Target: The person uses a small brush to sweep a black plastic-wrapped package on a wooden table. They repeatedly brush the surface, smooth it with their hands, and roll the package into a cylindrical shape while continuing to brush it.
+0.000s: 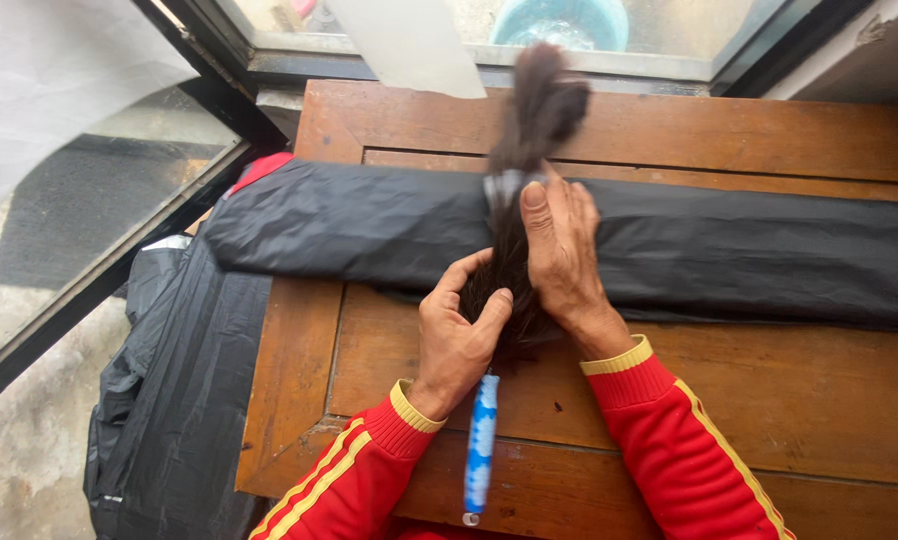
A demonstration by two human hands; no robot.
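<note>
Table (799, 400): brown wood, framed panel top with a raised border, worn at the near left corner; small dark specks on the panel near the middle. Black sheet (369, 225): a long folded band of dark plastic or cloth lying across the table from left to right, creased, its left end running over the table edge and hanging down toward the floor, with a strip of red showing at its upper left corner. Bundle of dark hair (529, 120): lies over the black sheet at the middle of the table, pointing away from the person, bound by a pale band partway along, its far end fluffed and blurred above the sheet. Left hand (459, 335): closed around the near end of the bundle, fingers curled over the strands. Right hand (564, 250): laid flat along the bundle just beside the left hand, thumb pressing near the pale band, holding the hair down against the sheet. Both sleeves red with yellow stripes and yellow cuffs. Blue and white handle (481, 445): narrow, patterned, lying on the table between the forearms and running under the left hand; whether it joins the bundle cannot be told. Room: dark-framed window (149, 215) at left and behind the table, concrete floor (19, 470) below left, a pale blue tub (564, 20) beyond the glass.
</note>
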